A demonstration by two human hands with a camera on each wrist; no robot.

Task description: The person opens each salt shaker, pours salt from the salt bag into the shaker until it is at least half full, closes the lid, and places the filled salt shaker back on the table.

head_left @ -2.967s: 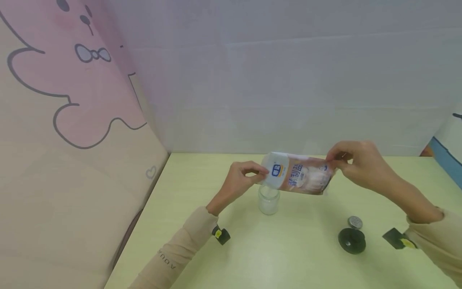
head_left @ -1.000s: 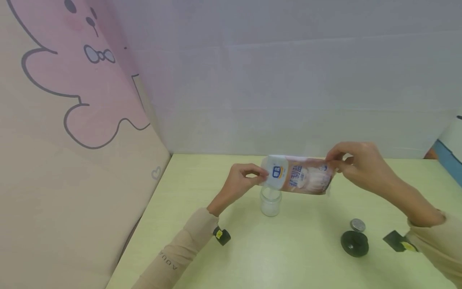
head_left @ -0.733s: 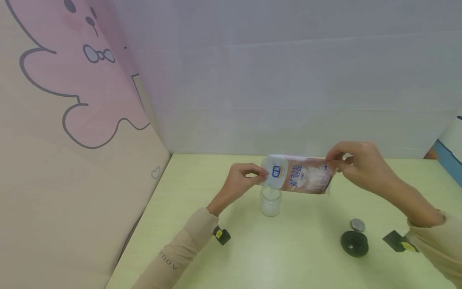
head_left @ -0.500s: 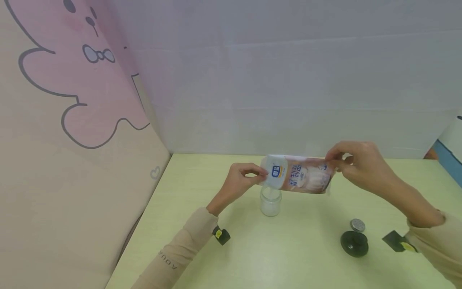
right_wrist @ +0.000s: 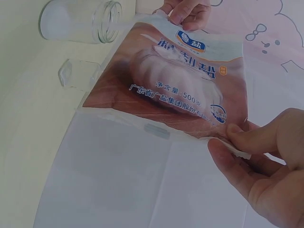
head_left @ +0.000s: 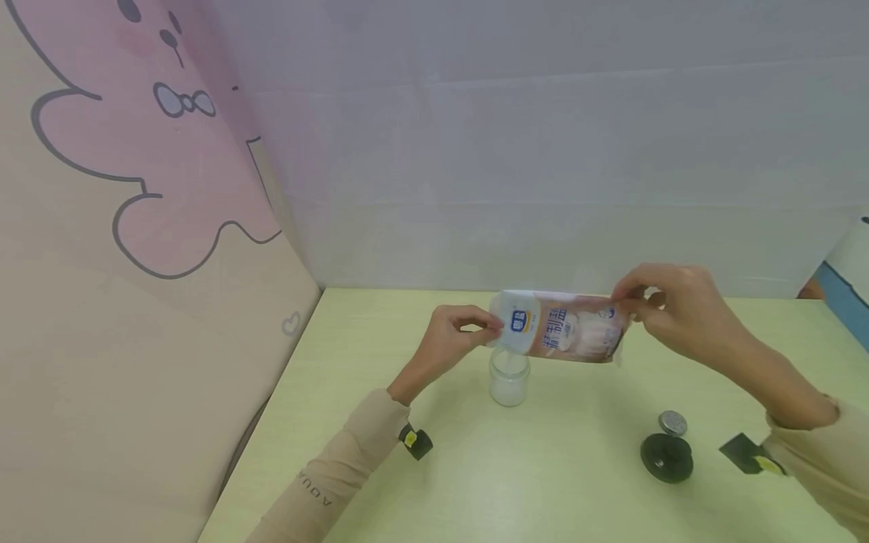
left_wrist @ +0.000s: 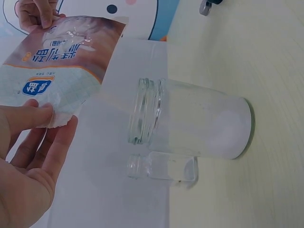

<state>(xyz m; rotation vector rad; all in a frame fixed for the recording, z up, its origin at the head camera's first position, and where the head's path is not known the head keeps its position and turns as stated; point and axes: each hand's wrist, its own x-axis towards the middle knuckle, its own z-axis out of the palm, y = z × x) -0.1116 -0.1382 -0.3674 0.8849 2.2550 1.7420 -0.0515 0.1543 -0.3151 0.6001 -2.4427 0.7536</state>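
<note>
A salt bag (head_left: 572, 326), brown and pale blue with printed lettering, is stretched sideways between both hands above the table. My left hand (head_left: 453, 337) pinches its pale end near the torn edge, seen in the left wrist view. At the opposite end, my right hand (head_left: 675, 305) pinches a corner between thumb and fingers. Below the pale end stands an uncovered glass jar (head_left: 509, 385) with white salt at its bottom. A faint white stream runs between the bag and the jar's mouth. Next to the jar, a smaller clear glass bottle (left_wrist: 172, 166) shows in the wrist views; the bag hides it in the head view.
On the pale yellow table (head_left: 529, 483), a round black lid (head_left: 667, 458) lies at the right, with a small silver cap (head_left: 673, 423) just beyond it. A pale wall (head_left: 543, 173) rises behind the table. A printed cloth wall (head_left: 149, 362) borders the left side.
The head view has shifted slightly since three seconds ago. Both hands keep their grip on the salt bag, which stays almost in place over the jar.
</note>
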